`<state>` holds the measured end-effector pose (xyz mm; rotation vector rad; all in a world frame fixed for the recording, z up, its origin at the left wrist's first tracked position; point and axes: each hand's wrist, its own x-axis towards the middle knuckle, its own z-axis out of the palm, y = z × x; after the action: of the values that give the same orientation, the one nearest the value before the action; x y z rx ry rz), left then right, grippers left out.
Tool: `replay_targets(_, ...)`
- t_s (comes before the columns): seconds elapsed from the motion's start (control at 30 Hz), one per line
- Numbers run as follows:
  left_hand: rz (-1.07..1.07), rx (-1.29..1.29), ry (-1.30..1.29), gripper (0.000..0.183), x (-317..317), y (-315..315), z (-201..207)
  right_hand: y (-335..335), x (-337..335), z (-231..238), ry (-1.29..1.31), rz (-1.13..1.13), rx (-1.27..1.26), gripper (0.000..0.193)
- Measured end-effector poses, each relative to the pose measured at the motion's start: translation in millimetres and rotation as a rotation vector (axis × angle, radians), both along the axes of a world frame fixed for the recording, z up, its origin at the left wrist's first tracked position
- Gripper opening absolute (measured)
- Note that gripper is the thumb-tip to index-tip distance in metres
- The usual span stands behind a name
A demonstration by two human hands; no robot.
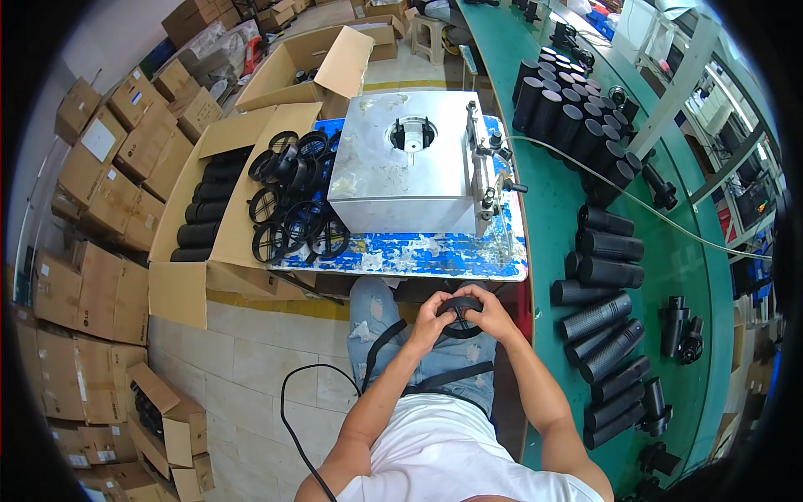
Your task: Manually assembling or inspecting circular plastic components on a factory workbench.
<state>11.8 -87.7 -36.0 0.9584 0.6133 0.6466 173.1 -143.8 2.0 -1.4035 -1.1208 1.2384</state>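
Observation:
Over my lap, my left hand (429,323) and my right hand (493,315) grip a black round plastic part with a spoked face (462,328) from both sides. Both thumbs press on its face, and the fingers wrap round its rim. In front of my knees, a silver metal box (401,180) with a round opening in its top stands on a worn blue-and-white table (418,261). To the left of the box lies a pile of similar black spoked rings (301,222).
An open carton (180,289) of black cylinders stands left of the table. On the right, a green bench (548,402) carries standing black cylinders (569,125) and lying ones (615,247). A thin hose (619,180) crosses above it. Stacked cartons (100,293) line the far left.

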Motion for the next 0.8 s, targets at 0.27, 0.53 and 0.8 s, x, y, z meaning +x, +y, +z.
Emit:
replay_targets(0.27,0.024,0.019,-0.021,0.026,1.5,-0.8,-1.2,0.0,1.6,-1.4,0.011,0.01,0.014,0.039)
replay_targets(0.53,0.027,-0.016,-0.021,0.025,2.8,-0.6,-8.0,0.6,1.6,-2.1,-0.016,0.011,0.006,0.038)
replay_targets(0.8,0.028,-0.014,-0.021,0.023,4.8,-0.5,-8.3,0.4,1.5,-4.3,-0.015,-0.003,0.012,0.037)
